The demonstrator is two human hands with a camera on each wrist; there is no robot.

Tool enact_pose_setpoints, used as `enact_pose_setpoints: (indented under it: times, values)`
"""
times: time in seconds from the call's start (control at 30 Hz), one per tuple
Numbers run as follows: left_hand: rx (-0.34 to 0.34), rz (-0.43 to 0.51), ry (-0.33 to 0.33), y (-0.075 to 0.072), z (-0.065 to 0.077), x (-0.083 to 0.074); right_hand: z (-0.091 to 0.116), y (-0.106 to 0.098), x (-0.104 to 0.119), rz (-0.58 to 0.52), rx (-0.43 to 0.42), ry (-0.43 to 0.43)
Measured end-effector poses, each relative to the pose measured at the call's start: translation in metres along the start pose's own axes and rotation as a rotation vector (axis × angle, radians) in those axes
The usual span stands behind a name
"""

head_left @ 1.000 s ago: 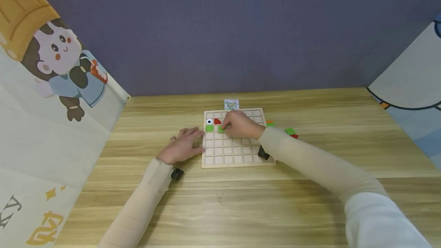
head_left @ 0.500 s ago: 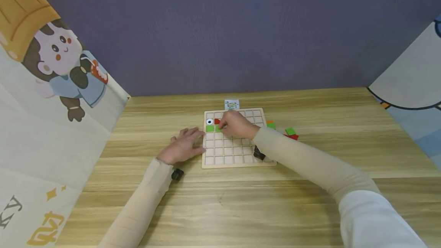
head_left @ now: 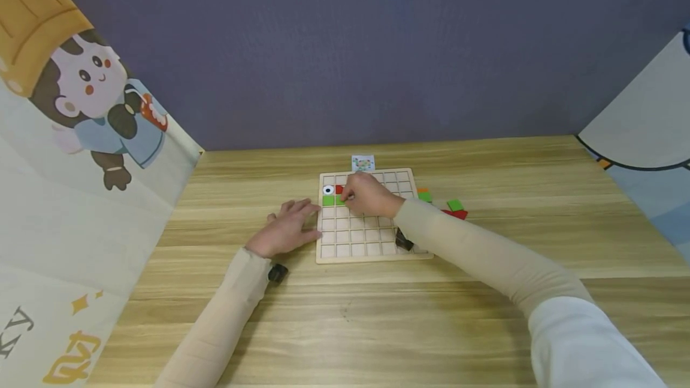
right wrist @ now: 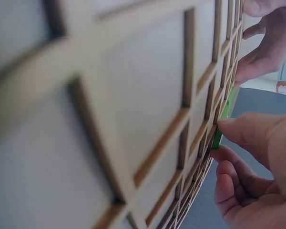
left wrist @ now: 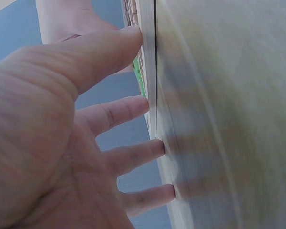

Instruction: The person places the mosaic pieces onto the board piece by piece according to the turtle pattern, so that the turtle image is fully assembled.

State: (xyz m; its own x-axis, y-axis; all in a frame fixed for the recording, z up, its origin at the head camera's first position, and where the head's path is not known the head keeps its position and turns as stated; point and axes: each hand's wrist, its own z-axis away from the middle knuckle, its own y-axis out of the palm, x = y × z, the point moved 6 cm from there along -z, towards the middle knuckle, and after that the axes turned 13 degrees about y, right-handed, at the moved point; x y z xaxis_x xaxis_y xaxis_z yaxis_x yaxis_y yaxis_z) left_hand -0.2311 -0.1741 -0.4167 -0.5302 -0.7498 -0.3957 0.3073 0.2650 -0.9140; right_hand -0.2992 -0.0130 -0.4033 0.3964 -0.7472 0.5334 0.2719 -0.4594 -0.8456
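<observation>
A wooden grid board lies flat on the table, divided into square cells. Near its upper left sit a white eye tile, a partly covered red tile and a green square tile. My right hand pinches a second green tile between thumb and index finger, at the cell right of the first green one; its other fingers are curled. My left hand has its fingers spread, with the thumb and index fingertips touching the board's left edge.
A small picture card lies behind the board. To the right are a green-and-orange tile, partly hidden by the board and sleeve, a loose green tile and red pieces. A dark wall rises behind the table.
My right hand has moved slightly left with the green tile, which now lies in line beside the first green tile. The left hand has stayed in place.
</observation>
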Motion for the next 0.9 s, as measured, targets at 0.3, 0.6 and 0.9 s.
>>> enact_pose_setpoints:
  times: [0.3, 0.6, 0.9]
  values:
    - [0.001, 0.001, 0.002, 0.000, 0.000, 0.000, 0.003, 0.000, 0.004, 0.030, -0.008, 0.001]
    - [0.001, 0.007, 0.003, -0.001, 0.000, -0.002, 0.006, -0.001, 0.004, 0.057, 0.033, -0.013]
    - [0.011, 0.003, 0.002, -0.003, -0.001, -0.004, 0.018, -0.019, -0.006, 0.006, 0.080, 0.051]
